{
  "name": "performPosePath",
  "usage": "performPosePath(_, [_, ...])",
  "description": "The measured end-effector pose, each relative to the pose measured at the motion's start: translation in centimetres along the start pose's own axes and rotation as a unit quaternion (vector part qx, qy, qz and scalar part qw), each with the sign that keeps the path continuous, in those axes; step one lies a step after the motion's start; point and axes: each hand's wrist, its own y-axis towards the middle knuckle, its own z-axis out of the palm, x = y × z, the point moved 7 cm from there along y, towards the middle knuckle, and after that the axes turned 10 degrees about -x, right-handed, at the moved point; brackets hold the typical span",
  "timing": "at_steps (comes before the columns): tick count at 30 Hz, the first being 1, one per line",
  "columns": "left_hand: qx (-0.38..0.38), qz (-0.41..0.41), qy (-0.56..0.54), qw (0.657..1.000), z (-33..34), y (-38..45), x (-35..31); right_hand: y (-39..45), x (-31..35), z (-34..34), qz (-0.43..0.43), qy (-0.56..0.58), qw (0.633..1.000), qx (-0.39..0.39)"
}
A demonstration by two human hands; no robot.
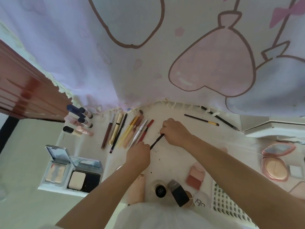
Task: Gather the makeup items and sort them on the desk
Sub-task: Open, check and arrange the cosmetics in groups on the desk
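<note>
Both my hands hold one thin black pencil (pixel 156 141) just above the white desk (pixel 175 161). My left hand (pixel 138 155) grips its lower end and my right hand (pixel 175 132) pinches its upper end. To the left of the pencil lies a row of several pens, liners and brushes (pixel 127 129). Small tubes and bottles (pixel 79 120) lie in a group further left. Two open powder palettes (pixel 72 171) sit at the left front. A black brush with a gold ferrule (pixel 202 120) lies at the back right.
A pink open compact (pixel 275 162) sits at the right. A blush pan (pixel 195 176), a black jar (pixel 160 189), a dark bottle (pixel 179 192), a white pot (pixel 201 199) and a lash tray (pixel 229 204) lie near me. A printed curtain (pixel 148 55) hangs behind the desk.
</note>
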Motion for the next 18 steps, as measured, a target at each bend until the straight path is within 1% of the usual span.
performPosePath(4, [-0.009, -0.011, 0.020, 1.000, 0.0, 1.1, 0.3, 1.9, 0.5, 0.6, 0.003, -0.021, 0.999, -0.025])
performPosePath(7, [-0.023, -0.022, 0.024, 0.999, 0.0, 1.6, 0.8, 2.4, 1.1, 1.2, 0.011, -0.022, 0.999, -0.029])
performPosePath(12, [-0.028, -0.046, 0.020, 0.998, 0.1, 2.0, 1.4, 1.7, 1.3, 1.1, 0.031, 0.007, 0.998, -0.047])
performPosePath(16, [-0.028, -0.061, 0.032, 0.997, 0.0, 2.1, 1.5, -1.1, -1.8, -0.2, 0.063, 0.063, 0.995, -0.048])
performPosePath(18, [-0.037, -0.066, 0.039, 0.996, -0.3, 2.1, 1.6, -3.3, -4.2, -1.1, 0.089, 0.056, 0.994, -0.019])
